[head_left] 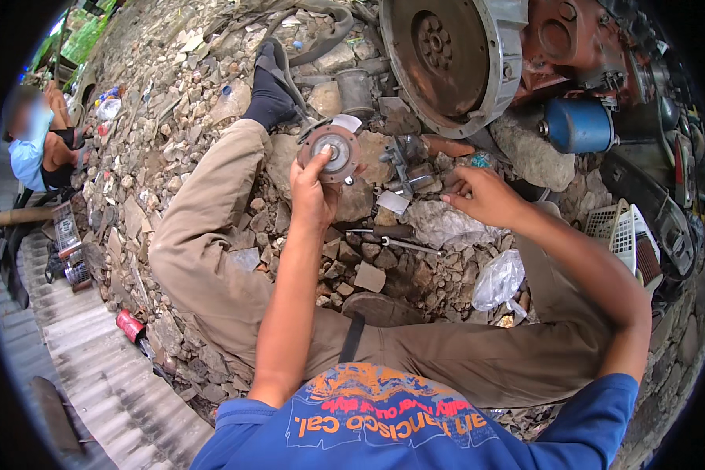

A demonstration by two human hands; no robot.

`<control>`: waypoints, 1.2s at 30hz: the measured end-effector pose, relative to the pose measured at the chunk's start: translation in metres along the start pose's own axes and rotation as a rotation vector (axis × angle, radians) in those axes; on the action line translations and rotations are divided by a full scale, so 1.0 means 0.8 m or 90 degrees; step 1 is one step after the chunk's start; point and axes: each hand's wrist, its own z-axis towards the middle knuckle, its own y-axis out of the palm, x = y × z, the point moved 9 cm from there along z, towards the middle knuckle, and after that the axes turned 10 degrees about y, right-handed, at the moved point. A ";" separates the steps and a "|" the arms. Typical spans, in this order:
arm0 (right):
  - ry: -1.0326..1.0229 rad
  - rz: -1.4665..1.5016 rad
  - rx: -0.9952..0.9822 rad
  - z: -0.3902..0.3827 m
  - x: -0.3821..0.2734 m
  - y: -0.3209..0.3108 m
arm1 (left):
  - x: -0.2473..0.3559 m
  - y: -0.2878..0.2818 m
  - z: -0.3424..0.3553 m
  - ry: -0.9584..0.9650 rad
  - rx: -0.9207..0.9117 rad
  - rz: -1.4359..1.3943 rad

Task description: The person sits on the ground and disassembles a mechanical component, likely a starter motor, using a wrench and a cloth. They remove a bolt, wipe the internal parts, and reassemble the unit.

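Observation:
My left hand [312, 196] grips a round metal diaphragm-like disc [346, 147], with a brown outer ring and a grey centre. The thumb lies across its face. To the right, my right hand [489, 197] hovers with fingers loosely bent, thumb and forefinger apart, and nothing visible between them. Nearest to it are a grey metal fitting [396, 164] with a short cylinder [422, 177] and a crumpled clear plastic sheet [450, 225]. Below the hands, a wrench [407, 245] and a dark-handled tool [393, 231] lie on the stones between my legs.
A large round flywheel housing [439, 59] and reddish engine block [560, 47] stand ahead on the right, near a blue canister [578, 125]. A white basket [612, 231] and plastic bag [499, 280] lie right. Another person [43, 141] sits far left beyond corrugated sheeting [106, 360].

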 end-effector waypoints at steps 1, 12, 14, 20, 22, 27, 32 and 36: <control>-0.025 -0.051 0.062 0.005 0.013 0.005 | -0.004 -0.008 -0.003 -0.006 0.003 0.010; -0.124 -0.370 0.130 0.112 0.052 0.095 | -0.066 -0.064 -0.059 -0.121 0.059 0.040; -0.097 -0.380 0.071 0.125 0.061 0.112 | -0.067 -0.061 -0.055 -0.119 0.042 0.041; -0.100 -0.054 0.131 0.077 0.048 0.088 | -0.057 -0.066 -0.053 -0.099 0.037 0.015; -0.068 0.164 0.099 0.057 0.053 0.077 | -0.053 -0.068 -0.049 -0.096 0.038 0.007; -0.137 0.637 -0.135 0.007 0.015 0.050 | -0.040 -0.056 -0.045 -0.086 0.067 -0.014; -0.223 0.810 -0.203 -0.025 -0.054 0.024 | -0.037 -0.043 -0.041 -0.083 0.054 -0.019; -0.224 0.819 -0.130 -0.043 -0.077 0.012 | -0.029 -0.032 -0.039 -0.083 0.036 -0.016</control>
